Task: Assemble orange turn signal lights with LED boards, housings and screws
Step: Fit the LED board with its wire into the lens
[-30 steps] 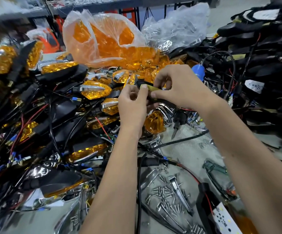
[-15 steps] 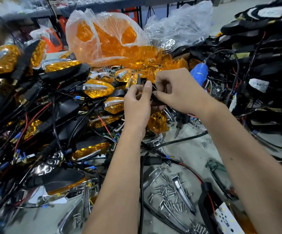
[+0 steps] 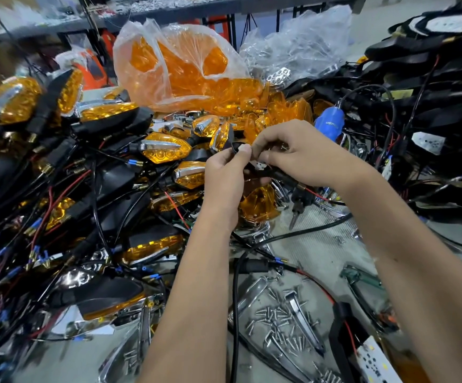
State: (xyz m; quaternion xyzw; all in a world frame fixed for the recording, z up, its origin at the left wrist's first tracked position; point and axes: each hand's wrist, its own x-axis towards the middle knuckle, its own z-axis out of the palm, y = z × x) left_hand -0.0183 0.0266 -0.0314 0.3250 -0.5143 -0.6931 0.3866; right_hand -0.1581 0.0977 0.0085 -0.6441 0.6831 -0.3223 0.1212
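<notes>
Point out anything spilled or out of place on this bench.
Loose screws lie scattered on the bench among chrome trims, not in any tray. Needle-nose pliers lie half buried beside the orange lenses. Nothing looks broken.

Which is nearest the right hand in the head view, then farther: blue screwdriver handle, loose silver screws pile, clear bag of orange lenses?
1. Blue screwdriver handle, just beyond the right hand.
2. Clear bag of orange lenses, behind, toward the left.
3. Loose silver screws pile, low on the bench.

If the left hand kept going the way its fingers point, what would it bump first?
Probably the black housing it already pinches with the right hand; past that, likely the loose orange lenses, though depth is unclear.
</notes>
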